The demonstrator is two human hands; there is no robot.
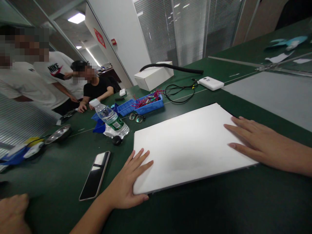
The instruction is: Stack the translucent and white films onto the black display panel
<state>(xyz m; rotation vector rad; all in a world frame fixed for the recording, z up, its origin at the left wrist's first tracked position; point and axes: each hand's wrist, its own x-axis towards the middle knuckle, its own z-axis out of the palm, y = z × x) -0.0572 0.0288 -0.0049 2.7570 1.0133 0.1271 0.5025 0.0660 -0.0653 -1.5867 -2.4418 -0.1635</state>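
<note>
A large white board point(187, 146) lies flat on the green table point(219, 208) in front of me. My left hand point(128, 182) rests open on its near left corner, fingers spread over the edge and thumb along the front side. On the board's right edge lies my right hand point(253, 139), flat and open, fingers stretched toward the middle. Neither hand holds anything.
A phone point(95, 175) lies left of the board. Behind it are a water bottle point(110, 120), glasses point(136, 117), a blue bin of wires point(143, 103), a black cable point(179, 91), a white box point(153, 77) and a white device point(211, 83). Three people are at the far left. Another hand point(12, 213) is at bottom left.
</note>
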